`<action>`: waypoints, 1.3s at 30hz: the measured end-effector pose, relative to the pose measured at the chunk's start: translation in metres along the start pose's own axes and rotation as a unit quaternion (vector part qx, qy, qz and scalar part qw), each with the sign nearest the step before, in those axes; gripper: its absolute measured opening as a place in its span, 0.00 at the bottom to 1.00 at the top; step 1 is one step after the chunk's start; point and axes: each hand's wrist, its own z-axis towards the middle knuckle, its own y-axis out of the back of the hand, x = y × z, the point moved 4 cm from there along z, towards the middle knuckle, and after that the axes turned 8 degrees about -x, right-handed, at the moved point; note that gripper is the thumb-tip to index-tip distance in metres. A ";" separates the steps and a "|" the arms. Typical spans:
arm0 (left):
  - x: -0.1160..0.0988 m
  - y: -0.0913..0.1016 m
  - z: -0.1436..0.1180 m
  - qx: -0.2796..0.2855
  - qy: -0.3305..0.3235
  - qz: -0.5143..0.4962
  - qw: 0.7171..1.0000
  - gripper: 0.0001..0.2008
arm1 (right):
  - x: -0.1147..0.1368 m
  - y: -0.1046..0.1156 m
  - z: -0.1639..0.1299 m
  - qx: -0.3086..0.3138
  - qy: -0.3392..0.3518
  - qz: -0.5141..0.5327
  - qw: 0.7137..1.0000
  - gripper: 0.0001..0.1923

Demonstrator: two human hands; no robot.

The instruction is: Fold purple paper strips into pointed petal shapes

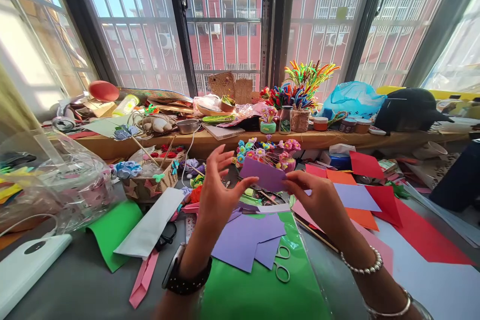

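Both hands are up over the cluttered surface (75, 280): left hand (217, 195) and right hand (318, 200) pinching a small purple paper piece (263, 174) at opposite ends. Looks like folding in progress; next comes a careful, aligned crease.

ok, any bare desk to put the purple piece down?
Bare grey desk lies between the white box and the pink folded strip. Another patch sits by the right hand, beside the green sheet. Ahead, around the woven basket, it's crowded.
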 end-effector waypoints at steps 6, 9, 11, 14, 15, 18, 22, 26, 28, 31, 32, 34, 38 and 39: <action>-0.019 -0.015 -0.017 0.208 -0.121 0.106 0.965 0.10 | 0.014 -0.006 -0.004 0.102 0.112 -0.052 0.987 0.07; -0.013 -0.023 -0.021 0.256 -0.069 0.091 0.960 0.08 | 0.019 -0.002 -0.005 0.096 0.101 -0.029 0.990 0.06; -0.009 -0.025 -0.020 0.250 -0.021 0.069 0.965 0.07 | 0.021 0.002 -0.003 0.074 0.074 -0.009 0.994 0.06; -0.003 -0.025 -0.019 0.211 0.081 0.000 0.974 0.05 | 0.020 0.008 -0.002 0.009 0.030 0.029 0.999 0.08; -0.001 -0.025 -0.019 0.194 0.113 -0.029 0.974 0.06 | 0.020 0.009 -0.002 -0.011 0.019 0.040 0.999 0.08; 0.002 -0.026 -0.021 0.150 0.175 -0.099 0.968 0.09 | 0.021 0.009 -0.004 -0.041 0.013 0.059 0.997 0.13; 0.003 -0.027 -0.024 0.121 0.198 -0.136 0.963 0.09 | 0.026 0.011 -0.007 -0.067 0.047 0.047 0.996 0.17; -0.001 -0.031 -0.026 0.183 0.221 -0.187 0.939 0.11 | 0.031 0.014 -0.009 -0.098 0.101 0.002 0.990 0.10; -0.002 -0.033 -0.027 0.217 0.244 -0.226 0.918 0.15 | 0.033 0.014 -0.010 -0.106 0.120 -0.004 0.987 0.08; 0.000 -0.034 -0.028 0.228 0.299 -0.287 0.881 0.17 | 0.036 0.015 -0.011 -0.118 0.138 0.004 0.983 0.08; 0.001 -0.035 -0.028 0.231 0.317 -0.307 0.867 0.18 | 0.037 0.015 -0.011 -0.120 0.145 0.008 0.982 0.08; 0.004 -0.038 -0.028 0.240 0.342 -0.341 0.842 0.16 | 0.039 0.015 -0.011 -0.121 0.160 0.016 0.979 0.08; 0.004 -0.038 -0.028 0.245 0.354 -0.374 0.821 0.10 | 0.040 0.014 -0.012 -0.119 0.190 0.028 0.974 0.10; 0.003 -0.037 -0.028 0.245 0.355 -0.377 0.820 0.10 | 0.041 0.014 -0.012 -0.119 0.196 0.029 0.973 0.10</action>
